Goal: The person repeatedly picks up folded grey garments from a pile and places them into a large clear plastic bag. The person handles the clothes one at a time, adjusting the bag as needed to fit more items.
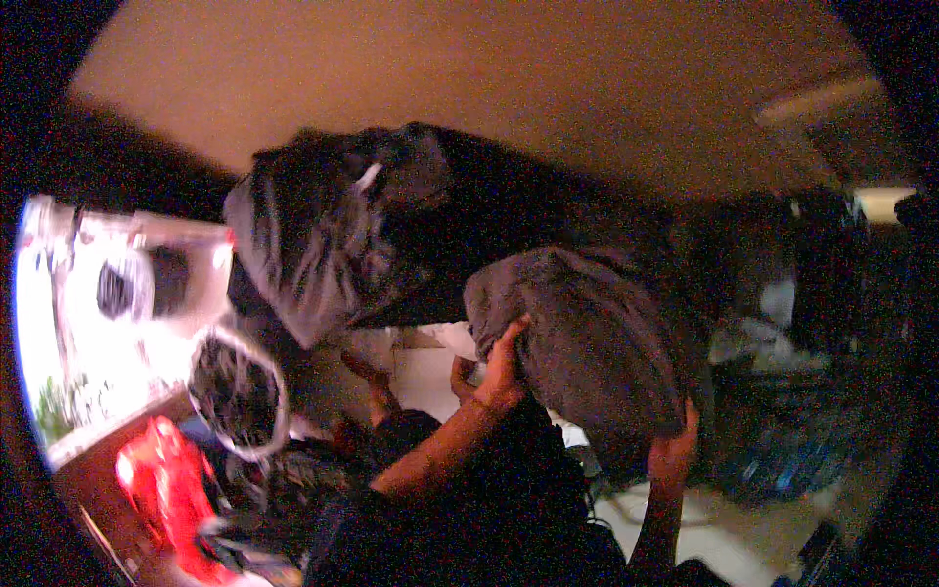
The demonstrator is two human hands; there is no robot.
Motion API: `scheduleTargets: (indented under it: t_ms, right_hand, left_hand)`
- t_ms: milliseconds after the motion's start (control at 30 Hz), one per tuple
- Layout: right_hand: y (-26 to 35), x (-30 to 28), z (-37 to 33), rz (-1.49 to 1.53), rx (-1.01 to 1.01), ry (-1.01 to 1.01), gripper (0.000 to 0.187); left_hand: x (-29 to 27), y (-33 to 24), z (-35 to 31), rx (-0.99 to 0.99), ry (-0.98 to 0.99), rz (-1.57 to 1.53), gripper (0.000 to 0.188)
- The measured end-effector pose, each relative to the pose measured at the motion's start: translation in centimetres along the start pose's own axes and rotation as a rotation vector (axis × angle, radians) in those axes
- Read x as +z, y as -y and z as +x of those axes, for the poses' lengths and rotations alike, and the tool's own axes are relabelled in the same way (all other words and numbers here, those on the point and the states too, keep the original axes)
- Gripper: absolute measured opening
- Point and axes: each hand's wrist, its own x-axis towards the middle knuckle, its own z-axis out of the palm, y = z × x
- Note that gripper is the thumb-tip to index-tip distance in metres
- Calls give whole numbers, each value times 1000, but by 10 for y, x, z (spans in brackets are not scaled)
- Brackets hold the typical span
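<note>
Between my two hands is a folded dark grey cloth (597,342), a thick bundle tilted in front of my body. My left hand (504,367) grips its left edge, with the thumb on top and the other fingers hidden beneath. At its lower right edge, my right hand (675,445) is closed on the fabric, its fingers partly out of sight. Just beyond lies a larger dark cloth (323,235), crumpled, with a small white mark on it. Dim light hides what kind of cloth either one is.
To the left stand a white-rimmed round basket (279,421) with dark contents and a bright red bag-like item (166,489). A brown wall (469,68) rises behind. Dim clutter, including bluish clear plastic (782,460), sits at the right. Light floor tiles (425,377) show below, with bare feet on them.
</note>
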Motion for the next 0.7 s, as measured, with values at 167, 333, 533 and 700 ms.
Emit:
scheduleTargets:
  t_ms: [167,333,533,700]
  right_hand:
    - [64,-26,-21,46,-71,246,60]
    - [247,-2,-6,-264,-766,583,56]
    - [533,108,-80,-630,-1821,889,52]
    - [658,325,-200,-668,-2301,1107,49]
  left_hand:
    - [17,-48,-136,325,-129,530,66]
    - [-31,-55,-244,1140,-194,887,54]
    - [-207,-112,-367,714,-275,-200,33]
    - [-426,-157,-353,830,-680,-202,35]
